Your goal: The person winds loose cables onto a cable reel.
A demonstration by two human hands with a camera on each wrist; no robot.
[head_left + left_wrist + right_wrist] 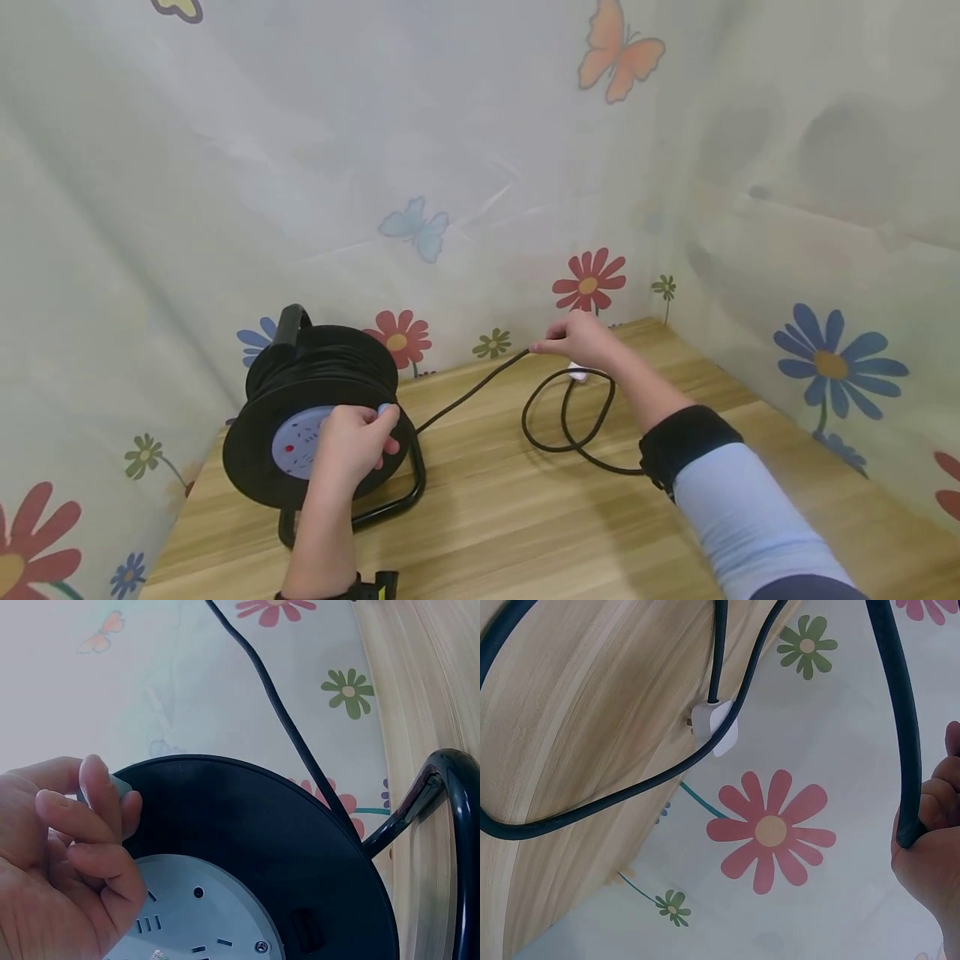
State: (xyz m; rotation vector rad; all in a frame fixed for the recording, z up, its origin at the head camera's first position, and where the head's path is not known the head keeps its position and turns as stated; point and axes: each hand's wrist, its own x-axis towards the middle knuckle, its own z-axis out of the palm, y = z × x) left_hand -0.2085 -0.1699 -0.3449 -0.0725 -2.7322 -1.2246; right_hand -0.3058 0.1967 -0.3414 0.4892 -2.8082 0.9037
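A black cable reel (247,446) with a pale blue socket panel (291,440) stands at the left of the table. My left hand (351,442) is in front of its disc, fingers curled round a small light blue knob (387,409) near the rim. To the right, my right hand (588,342) pinches the black cable (480,387), raised above the table at its far edge. The cable runs up from the reel to those fingertips. In the right wrist view the cable bends at the thumb, and a white plug (706,727) hangs on its end part beyond.
Loose cable loops (551,450) lie on the wooden table (495,525) below my right forearm. The reel has a black tube stand (416,483) and a top handle (288,325). A flower-print curtain (480,150) encloses the table's back and sides.
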